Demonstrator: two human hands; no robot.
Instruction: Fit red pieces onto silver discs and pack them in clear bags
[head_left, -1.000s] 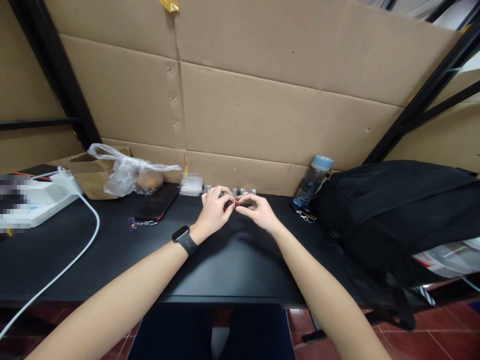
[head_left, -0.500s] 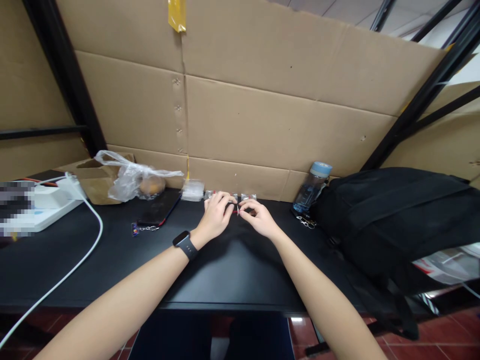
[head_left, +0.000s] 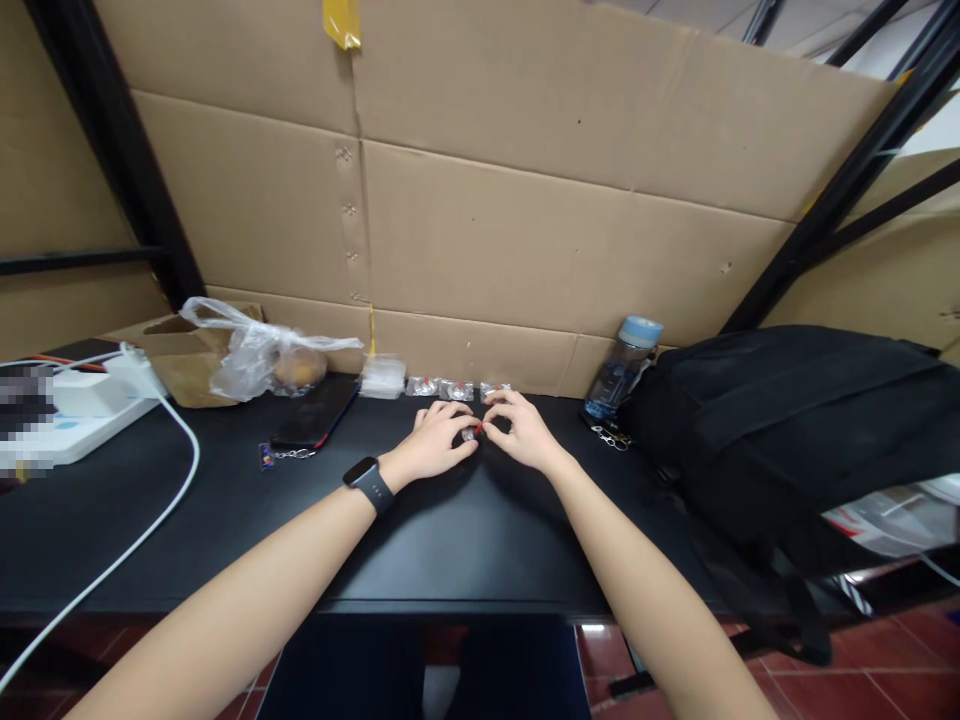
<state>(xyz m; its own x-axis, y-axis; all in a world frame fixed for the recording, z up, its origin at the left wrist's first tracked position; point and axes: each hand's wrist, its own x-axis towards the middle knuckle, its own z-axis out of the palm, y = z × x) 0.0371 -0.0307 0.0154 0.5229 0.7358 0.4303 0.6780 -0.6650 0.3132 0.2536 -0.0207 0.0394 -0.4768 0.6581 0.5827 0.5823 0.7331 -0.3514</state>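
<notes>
My left hand and my right hand meet fingertip to fingertip low over the black desk. Both pinch one small clear packet with a red bit between them. My left wrist wears a black smartwatch. Just behind the hands, a row of similar small clear packets lies along the cardboard wall, next to a stack of clear bags.
A black phone and a keychain lie to the left. Further left are a plastic bag with something round, a brown paper bag, a white power strip and a white cable. A blue-capped bottle and a black backpack stand at the right.
Both hands have come slightly toward me and down to the desk with the small packet, uncovering the row of packets behind them. The view shifted a little.
</notes>
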